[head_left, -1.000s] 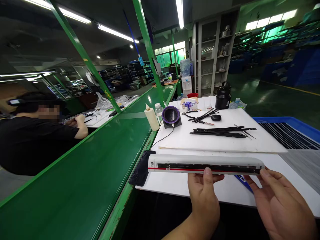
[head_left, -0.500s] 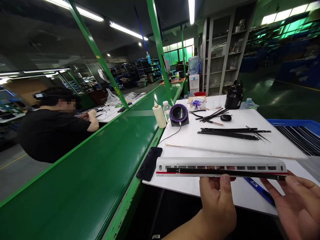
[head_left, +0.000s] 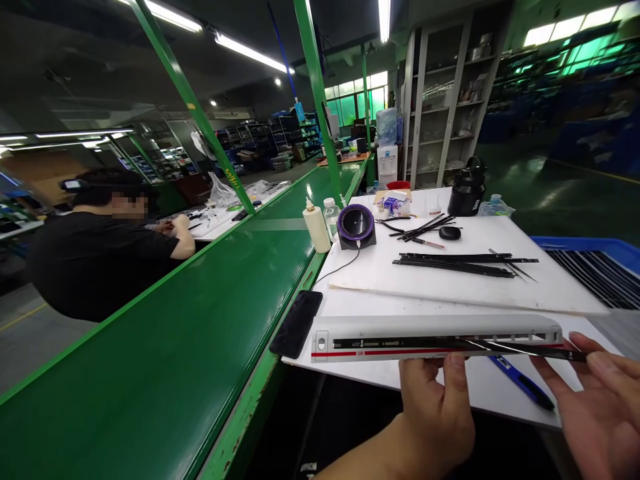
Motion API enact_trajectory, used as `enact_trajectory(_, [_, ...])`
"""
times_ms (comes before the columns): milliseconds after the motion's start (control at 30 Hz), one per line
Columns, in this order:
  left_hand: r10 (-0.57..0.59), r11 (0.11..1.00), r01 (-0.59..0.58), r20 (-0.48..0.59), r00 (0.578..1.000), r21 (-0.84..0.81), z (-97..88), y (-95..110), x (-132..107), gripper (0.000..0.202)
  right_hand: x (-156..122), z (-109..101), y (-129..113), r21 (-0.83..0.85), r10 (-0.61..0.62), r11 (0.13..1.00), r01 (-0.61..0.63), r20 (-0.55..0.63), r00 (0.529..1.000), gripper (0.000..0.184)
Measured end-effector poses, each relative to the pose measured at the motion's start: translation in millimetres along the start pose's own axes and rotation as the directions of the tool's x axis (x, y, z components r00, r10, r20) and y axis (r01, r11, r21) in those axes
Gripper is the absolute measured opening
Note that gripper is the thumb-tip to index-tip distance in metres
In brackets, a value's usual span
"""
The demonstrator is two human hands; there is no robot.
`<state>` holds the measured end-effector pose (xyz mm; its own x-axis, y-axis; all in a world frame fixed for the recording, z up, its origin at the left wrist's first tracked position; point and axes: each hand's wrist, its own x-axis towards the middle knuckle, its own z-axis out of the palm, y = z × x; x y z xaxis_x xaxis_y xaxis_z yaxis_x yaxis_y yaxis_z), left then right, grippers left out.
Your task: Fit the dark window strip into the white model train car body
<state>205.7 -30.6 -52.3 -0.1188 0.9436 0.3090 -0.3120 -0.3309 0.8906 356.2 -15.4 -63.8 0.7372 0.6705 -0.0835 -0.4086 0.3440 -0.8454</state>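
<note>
My left hand [head_left: 440, 407] grips the lower edge of a model train car body [head_left: 380, 327], white with a red stripe and a row of window openings. Along its side runs a thin black strip [head_left: 415, 343], lying over the windows at the left and standing off the body at the right. The strip's right end is pinched between the fingers of my right hand [head_left: 600, 387]. Beneath the car's right half a blue pen-like tool [head_left: 525, 385] lies on the white table. Part of my left hand is hidden behind the car body.
Several black strips [head_left: 455, 263] lie on the white board [head_left: 360, 280]. Left of the car are a phone [head_left: 297, 323], a glue bottle [head_left: 317, 228] and a round purple-rimmed device [head_left: 356, 223]. A black flask [head_left: 467, 190] stands behind. Across the green conveyor [head_left: 200, 333] sits a co-worker [head_left: 100, 253].
My right hand has shifted right and bent the strip's right end away from the car. The strip's left part now lies higher, over the windows. The car has tilted slightly.
</note>
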Motion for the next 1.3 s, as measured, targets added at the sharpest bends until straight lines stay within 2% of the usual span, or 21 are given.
enact_trajectory(133, [-0.006,1.0,0.007,-0.051,0.999,0.011,1.3,3,0,0.037,-2,-1,-2,0.01,-0.004,1.0,0.004,0.013,1.0,0.021])
enact_trajectory(300, [0.057,0.998,-0.057,0.028,0.998,0.015,-0.4,0,-1,0.027,-8,0,-5,0.0,-0.021,1.0,0.021,0.05,0.999,0.02])
enact_trajectory(400, [0.064,0.998,-0.064,0.041,0.997,-0.005,-0.5,-2,-1,0.027,-11,2,-4,-0.01,-0.03,0.999,0.031,0.075,0.997,0.021])
enact_trajectory(600, [0.008,1.0,-0.008,0.011,1.0,-0.005,1.1,-5,-3,0.028,-15,2,-3,-0.024,-0.034,0.999,0.036,0.075,0.997,0.027])
enact_trajectory(800, [-0.05,0.998,0.053,-0.048,0.998,0.046,3.0,-4,-4,0.028,-17,1,-2,-0.058,-0.039,0.997,0.047,0.139,0.99,0.024])
enact_trajectory(1067, [-0.062,0.997,0.066,-0.1,0.993,0.036,6.1,-10,-5,0.028,-21,7,-8,-0.101,-0.008,0.995,0.018,0.092,0.996,0.032])
enact_trajectory(1300, [-0.071,0.996,0.076,-0.117,0.991,0.039,10.8,-1,-3,0.029,-22,9,-8,-0.087,-0.038,0.995,0.046,0.085,0.996,0.031])
